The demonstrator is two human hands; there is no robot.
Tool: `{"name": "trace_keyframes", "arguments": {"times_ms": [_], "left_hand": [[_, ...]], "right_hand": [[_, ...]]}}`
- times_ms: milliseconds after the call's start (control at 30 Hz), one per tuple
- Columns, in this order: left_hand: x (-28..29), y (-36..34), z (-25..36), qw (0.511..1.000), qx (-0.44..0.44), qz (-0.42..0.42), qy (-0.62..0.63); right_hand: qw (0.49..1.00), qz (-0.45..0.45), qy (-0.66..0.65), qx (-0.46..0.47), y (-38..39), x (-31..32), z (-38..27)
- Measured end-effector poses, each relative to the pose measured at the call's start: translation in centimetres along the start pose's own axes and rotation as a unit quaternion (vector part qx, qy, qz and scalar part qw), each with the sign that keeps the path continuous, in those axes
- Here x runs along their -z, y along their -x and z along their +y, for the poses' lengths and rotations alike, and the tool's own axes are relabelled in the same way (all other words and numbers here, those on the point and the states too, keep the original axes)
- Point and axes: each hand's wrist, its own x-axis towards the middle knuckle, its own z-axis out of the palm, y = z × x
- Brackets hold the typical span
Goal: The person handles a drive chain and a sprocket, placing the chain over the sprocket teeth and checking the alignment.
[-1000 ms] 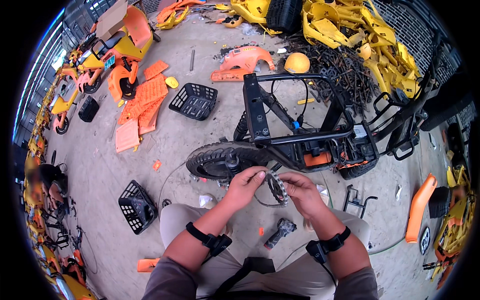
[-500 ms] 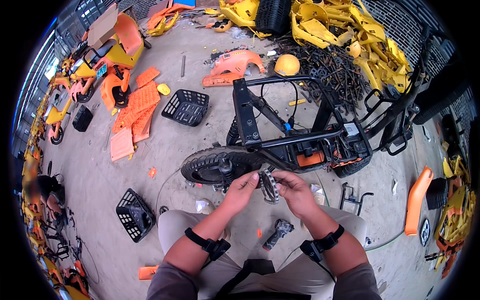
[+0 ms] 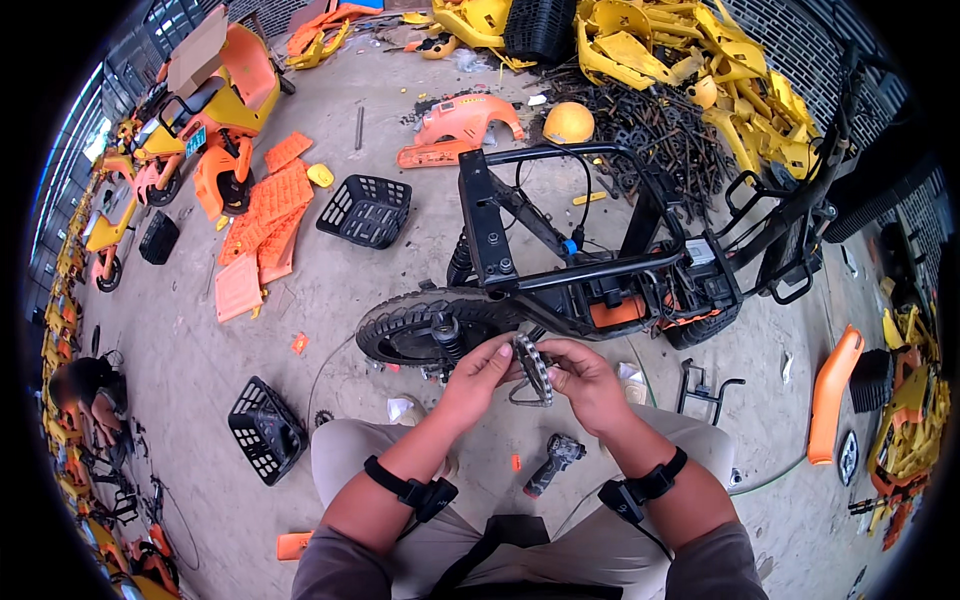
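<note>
In front of the rear wheel (image 3: 388,338) of a stripped black scooter frame (image 3: 595,283), I hold a metal chain (image 3: 537,376) between both hands. My left hand (image 3: 478,380) pinches its left side, thumb pressed on the links. My right hand (image 3: 588,384) grips the opposite side with bent fingers. The chain stands in a narrow upright loop, and a slack bend hangs below my fingers. Whether a toothed wheel sits inside it, I cannot tell. On the floor between my legs lies a cordless power wrench (image 3: 556,463). A small toothed sprocket (image 3: 323,417) lies beside my left knee.
Black plastic baskets (image 3: 368,212) lie on the left floor, another basket (image 3: 266,430) nearer me. Orange panels (image 3: 270,215), a heap of yellow body panels (image 3: 640,50) and dark metal parts (image 3: 655,140) lie beyond. A bent black bracket (image 3: 708,392) lies right. Another person (image 3: 95,395) crouches far left.
The chain has loosened from a rounder ring, its lower part now sagging into an open bend. Both hands keep hold. The view has shifted slightly.
</note>
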Motion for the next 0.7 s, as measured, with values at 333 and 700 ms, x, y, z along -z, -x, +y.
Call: {"name": "trace_keyframes", "arguments": {"times_ms": [333,700], "left_hand": [[0.2,0.3,0.4,0.998,0.035,-0.043,-0.039],[-0.4,0.7,1.5,0.998,0.029,-0.041,-0.029]], "right_hand": [[0.999,0.015,0.044,0.017,0.1,0.2,0.3],[0.999,-0.015,0.035,0.003,-0.4,0.4,1.3]]}}
